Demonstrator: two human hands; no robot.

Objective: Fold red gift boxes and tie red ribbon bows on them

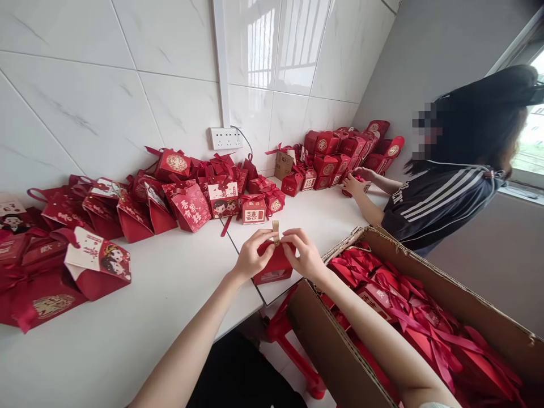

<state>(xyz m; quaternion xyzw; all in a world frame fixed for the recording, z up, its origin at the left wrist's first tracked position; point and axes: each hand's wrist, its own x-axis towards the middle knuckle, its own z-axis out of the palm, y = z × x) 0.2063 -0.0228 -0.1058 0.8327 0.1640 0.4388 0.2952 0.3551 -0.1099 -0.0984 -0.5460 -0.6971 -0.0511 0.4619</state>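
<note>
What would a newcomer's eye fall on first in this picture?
Probably the cardboard carton at lower right, packed with ribboned red boxes. Then the left hand and right hand at the central red box on the white table, and the heaps of boxes along the tiled wall.

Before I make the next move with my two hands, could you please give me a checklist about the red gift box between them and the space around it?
1. Red gift box on the white tabletop: ok, it stands near the front edge.
2. Left hand and right hand at the box top: ok, one on each side of the gold strip.
3. Box top fully closed: cannot tell, fingers hide part of it.
4. Co-worker's hands away from this box: ok, they are farther off, to the right.
5. Right forearm clear of the open cardboard carton: not ok, it crosses over the carton in this view.
</note>
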